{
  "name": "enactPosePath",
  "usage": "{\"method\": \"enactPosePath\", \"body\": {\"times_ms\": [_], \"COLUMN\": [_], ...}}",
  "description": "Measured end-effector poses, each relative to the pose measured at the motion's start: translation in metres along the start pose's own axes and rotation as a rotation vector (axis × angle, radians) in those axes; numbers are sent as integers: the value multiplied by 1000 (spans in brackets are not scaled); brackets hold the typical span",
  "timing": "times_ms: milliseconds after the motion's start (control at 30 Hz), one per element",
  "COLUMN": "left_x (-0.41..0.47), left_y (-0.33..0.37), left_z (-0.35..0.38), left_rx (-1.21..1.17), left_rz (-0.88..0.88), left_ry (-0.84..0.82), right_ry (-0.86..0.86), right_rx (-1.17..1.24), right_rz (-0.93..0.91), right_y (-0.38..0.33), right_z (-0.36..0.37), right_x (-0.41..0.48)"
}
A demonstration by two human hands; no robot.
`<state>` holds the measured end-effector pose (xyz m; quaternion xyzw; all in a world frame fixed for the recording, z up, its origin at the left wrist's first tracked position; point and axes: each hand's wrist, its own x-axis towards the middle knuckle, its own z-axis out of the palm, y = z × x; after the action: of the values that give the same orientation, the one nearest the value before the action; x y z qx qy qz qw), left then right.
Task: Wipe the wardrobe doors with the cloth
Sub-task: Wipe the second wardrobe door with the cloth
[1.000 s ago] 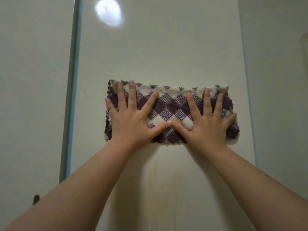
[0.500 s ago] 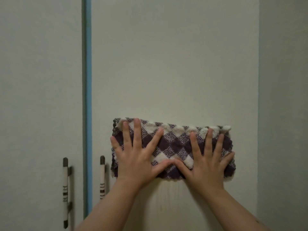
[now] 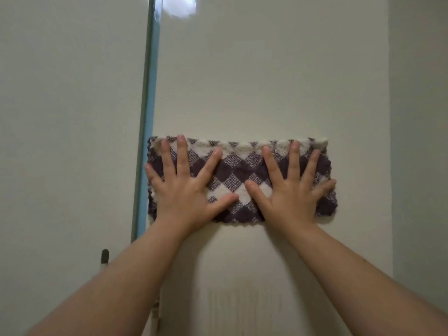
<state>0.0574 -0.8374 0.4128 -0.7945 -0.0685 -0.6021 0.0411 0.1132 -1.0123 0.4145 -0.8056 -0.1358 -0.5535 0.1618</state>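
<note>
Surface: I view a pale, glossy wardrobe door (image 3: 266, 81) that fills the centre of the head view.
Cloth: the purple-and-white checked cloth (image 3: 238, 175), folded into a wide band, lies flat against that door at mid height. Its left edge sits just beside the blue strip (image 3: 148, 117) between the doors.
Left hand: the left hand (image 3: 184, 187) is flat on the left half of the cloth, fingers (image 3: 181, 151) straight, spread, pointing up.
Right hand: the right hand (image 3: 288, 190) mirrors it on the right half. The thumbs point toward each other, near but apart.
Hold: neither hand curls round the cloth; both pin it by palm pressure alone.
Change: half a second ago the cloth sat lower, level with the handle tops. It is now higher, only one handle tip (image 3: 105, 257) shows clearly, and a light glare (image 3: 180, 6) is back at the top edge.
Meaning: I judge this an upward stroke in a run of up-and-down passes. Faint vertical streaks (image 3: 242, 304) show below the cloth.
Arms: both forearms reach up and forward from the lower corners, nearly straight.
Surroundings: the left door (image 3: 68, 117) is untouched at present; I cannot tell whether it is wiped.
</note>
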Motion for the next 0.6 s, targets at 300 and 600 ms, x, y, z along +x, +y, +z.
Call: {"method": "enactPosePath", "body": {"times_ms": [300, 600], "left_x": [100, 99], "left_y": [-16, 0], "left_z": [-33, -27], "left_rx": [17, 5], "left_rz": [67, -12], "left_ry": [14, 39], "right_ry": [30, 44], "right_rx": [-2, -13], "right_rz": [-5, -62], "right_y": [-25, -12], "right_z": [-30, -39], "right_x": [86, 106]}}
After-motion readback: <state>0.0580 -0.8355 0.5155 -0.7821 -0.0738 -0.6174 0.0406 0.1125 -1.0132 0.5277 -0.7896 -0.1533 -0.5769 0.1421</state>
